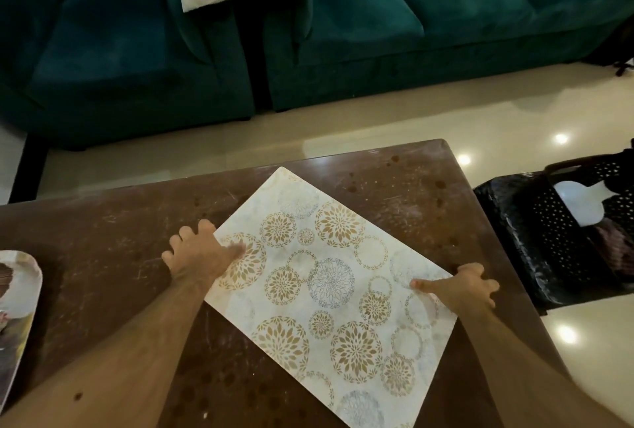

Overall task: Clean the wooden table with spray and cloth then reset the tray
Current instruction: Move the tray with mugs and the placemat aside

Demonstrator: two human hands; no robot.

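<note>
Partly cut off: tray [19,318] at left frame edge, contents unclear.

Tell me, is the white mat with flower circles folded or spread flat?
Spread flat: the white flower-patterned mat lies in one layer on the brown wooden table, all visible edges straight.

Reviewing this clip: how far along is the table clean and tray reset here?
Early. Nothing looks done: the wooden table shows smears and spots. In hand: left hand and right hand grip opposite edges of the patterned mat. A tray sits at the table's left edge. No spray or cloth in view; wiping and reset remain.
</note>
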